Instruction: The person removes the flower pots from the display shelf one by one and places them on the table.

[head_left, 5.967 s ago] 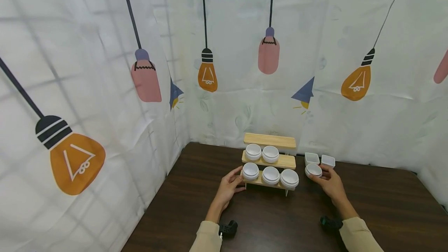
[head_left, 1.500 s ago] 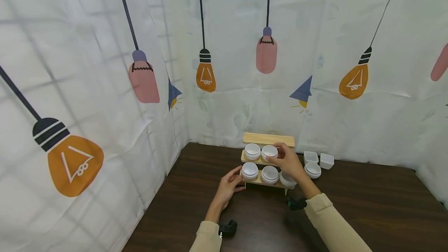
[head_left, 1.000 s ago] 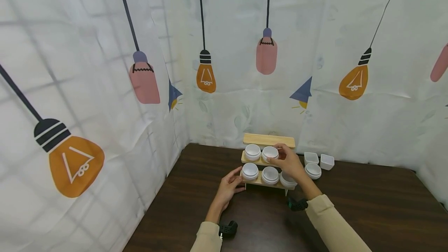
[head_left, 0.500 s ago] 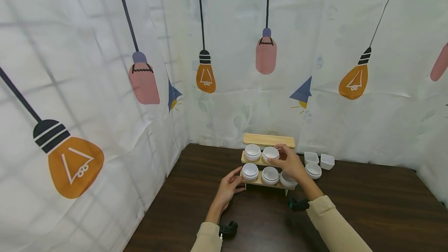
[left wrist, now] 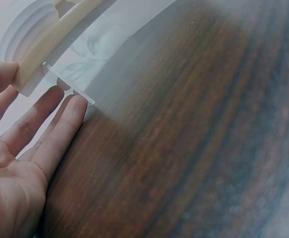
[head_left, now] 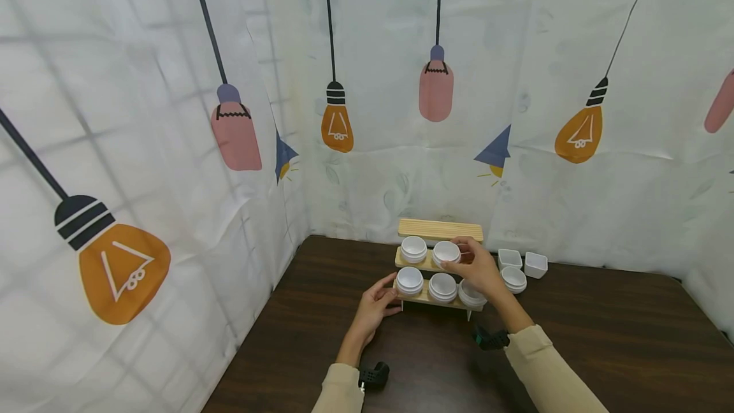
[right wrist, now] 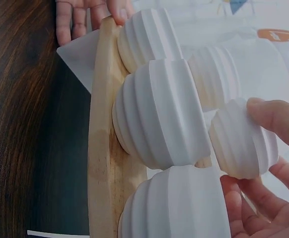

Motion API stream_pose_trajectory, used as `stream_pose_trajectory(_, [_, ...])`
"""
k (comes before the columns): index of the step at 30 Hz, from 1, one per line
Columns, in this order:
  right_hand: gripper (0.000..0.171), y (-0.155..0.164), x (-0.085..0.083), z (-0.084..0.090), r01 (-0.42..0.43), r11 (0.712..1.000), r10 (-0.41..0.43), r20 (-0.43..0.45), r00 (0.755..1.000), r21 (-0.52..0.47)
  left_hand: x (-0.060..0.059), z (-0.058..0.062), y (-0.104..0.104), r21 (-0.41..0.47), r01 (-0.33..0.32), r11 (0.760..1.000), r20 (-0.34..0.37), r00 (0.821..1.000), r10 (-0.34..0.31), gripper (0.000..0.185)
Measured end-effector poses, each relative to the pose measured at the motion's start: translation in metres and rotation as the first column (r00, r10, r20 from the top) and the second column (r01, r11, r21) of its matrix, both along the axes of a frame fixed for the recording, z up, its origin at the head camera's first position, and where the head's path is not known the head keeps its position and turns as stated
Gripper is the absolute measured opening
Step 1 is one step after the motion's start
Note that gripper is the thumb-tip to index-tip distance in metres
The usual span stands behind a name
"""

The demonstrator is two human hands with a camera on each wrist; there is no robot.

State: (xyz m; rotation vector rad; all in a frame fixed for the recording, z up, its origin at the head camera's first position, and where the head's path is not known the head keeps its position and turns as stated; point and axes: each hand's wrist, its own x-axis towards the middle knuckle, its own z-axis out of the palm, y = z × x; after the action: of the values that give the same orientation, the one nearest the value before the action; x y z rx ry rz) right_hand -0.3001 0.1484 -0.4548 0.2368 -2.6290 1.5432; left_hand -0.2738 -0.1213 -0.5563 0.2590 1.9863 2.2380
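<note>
A three-tier wooden rack [head_left: 440, 229] stands at the back of the dark table. Its top shelf is bare. Two white ribbed bowls sit on the middle shelf and three on the bottom one. My right hand [head_left: 460, 259] grips the middle shelf's right bowl [head_left: 446, 252], and the thumb and fingers [right wrist: 278, 121] show curled round this bowl [right wrist: 239, 144] in the right wrist view. At the left end of the bottom shelf rests my left hand [head_left: 385, 290], its straight fingers [left wrist: 60, 129] lying along the rack's end [left wrist: 55, 42].
Right of the rack on the table [head_left: 602, 336] stand two square white dishes [head_left: 509, 258] [head_left: 536, 264] and a short stack of round bowls [head_left: 514, 279]. Printed curtains close in the back and left sides. Black wrist mounts sit on both forearms.
Six seconds ago my right hand was on the round bowls right of the rack; it now holds the middle shelf's right bowl, which drifted slightly right over the last second. The left hand stayed put.
</note>
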Motion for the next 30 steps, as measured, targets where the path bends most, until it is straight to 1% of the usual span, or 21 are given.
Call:
stream_pose_trajectory(7, [0.064, 0.008, 0.006, 0.001, 0.018, 0.999, -0.018, 0.002, 1.0, -0.049, 0.001, -0.001, 0.0, 0.004, 0.004, 1.0, 0.004, 1.0, -0.005, 0.048])
stream_pose_trajectory(13, [0.066, 0.015, 0.009, 0.004, 0.017, 0.996, -0.019, -0.023, 1.0, -0.088, 0.0, -0.001, 0.0, -0.005, 0.001, 1.0, 0.001, 1.0, -0.001, 0.049])
stream_pose_trajectory(17, [0.063, 0.017, 0.011, 0.006, 0.026, 0.993, -0.029, -0.032, 0.999, -0.117, -0.002, -0.002, 0.0, -0.012, -0.002, 1.0, 0.001, 1.0, 0.002, 0.049])
stream_pose_trajectory(25, [0.061, 0.021, 0.015, 0.002, 0.035, 0.992, -0.043, -0.06, 0.997, -0.12, -0.001, -0.001, 0.0, 0.005, -0.001, 1.0, 0.014, 1.0, 0.001, 0.048])
stream_pose_trajectory(30, [0.063, 0.023, 0.018, 0.002, 0.047, 0.993, -0.054, -0.061, 0.997, -0.108, -0.001, 0.0, 0.0, 0.001, -0.004, 1.0, 0.006, 1.0, 0.004, 0.048])
